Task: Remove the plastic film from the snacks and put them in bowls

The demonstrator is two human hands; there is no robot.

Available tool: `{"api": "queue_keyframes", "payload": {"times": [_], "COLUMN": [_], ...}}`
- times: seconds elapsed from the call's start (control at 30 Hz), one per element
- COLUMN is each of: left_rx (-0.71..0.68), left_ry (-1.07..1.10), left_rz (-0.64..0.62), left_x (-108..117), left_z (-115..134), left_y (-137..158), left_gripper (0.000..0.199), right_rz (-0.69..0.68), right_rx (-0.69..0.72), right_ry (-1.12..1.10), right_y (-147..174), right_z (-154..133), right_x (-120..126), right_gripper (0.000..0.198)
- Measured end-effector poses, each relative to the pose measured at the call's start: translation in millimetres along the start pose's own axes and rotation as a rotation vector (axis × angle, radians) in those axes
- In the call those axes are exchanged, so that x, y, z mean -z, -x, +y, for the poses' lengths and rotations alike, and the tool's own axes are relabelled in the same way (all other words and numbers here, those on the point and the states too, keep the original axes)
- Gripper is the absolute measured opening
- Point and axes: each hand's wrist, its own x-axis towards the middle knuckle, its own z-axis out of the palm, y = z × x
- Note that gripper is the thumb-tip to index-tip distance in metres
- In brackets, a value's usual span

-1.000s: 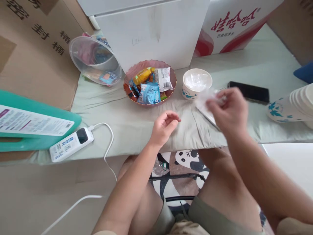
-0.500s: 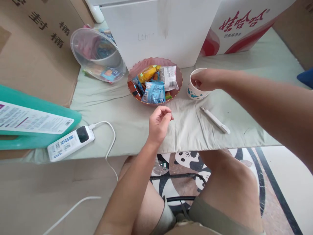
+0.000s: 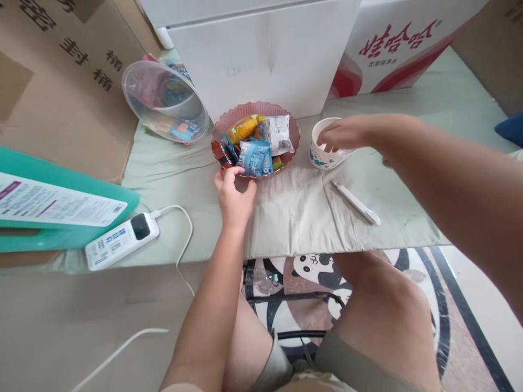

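My left hand (image 3: 233,195) is at the near rim of a pink bowl (image 3: 296,142) full of wrapped snacks (image 3: 255,155), thumb and curled fingers closed on its edge. Further right, my right hand (image 3: 341,133) hovers over a white paper cup with blue print (image 3: 321,160). Its fingertips dip loosely into the cup's mouth and hide what is inside. A thin white stick-shaped thing (image 3: 355,202) lies on the pale green cloth (image 3: 294,218) in front of the cup.
A clear plastic tub (image 3: 163,100) lies tipped at the back left. A white power strip (image 3: 120,240) with its cable and a green board (image 3: 61,209) sit at the left. A white box (image 3: 265,54) and a red-and-white carton (image 3: 400,43) stand behind. My bare knees are below the table edge.
My right hand carried a crumpled white wrapper to the paper cup and stays over it. My left hand moved forward and left from the cloth to the bowl's near rim.
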Motion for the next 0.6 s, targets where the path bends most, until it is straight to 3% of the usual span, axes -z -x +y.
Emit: {"api": "queue_keyframes", "payload": {"times": [0.03, 0.13, 0.23, 0.33, 0.47, 0.6], "left_rx": [-0.010, -0.036, -0.037, 0.000, 0.036, 0.055], "left_ry": [0.002, -0.014, -0.033, -0.014, 0.064, 0.100], "left_rz": [-0.001, -0.002, -0.004, 0.018, 0.013, 0.017], "left_x": [0, 0, 1, 1, 3, 5], "left_z": [-1, 1, 3, 4, 3, 4], "left_y": [0, 1, 3, 6, 11, 13], "left_gripper": [0.030, 0.024, 0.024, 0.026, 0.027, 0.025], "right_rz": [-0.023, 0.264, 0.508, 0.637, 0.695, 0.574], "right_rx": [-0.038, 0.023, 0.093, 0.103, -0.039, -0.125], "right_ry": [0.008, -0.115, -0.306, -0.409, -0.362, -0.201], "right_y": [17, 73, 122, 153, 158, 130], "right_z": [-7, -25, -34, -36, -28, -12], "right_x": [5, 1, -31, -64, -76, -64], "right_gripper": [0.022, 0.019, 0.015, 0.012, 0.018, 0.042]}}
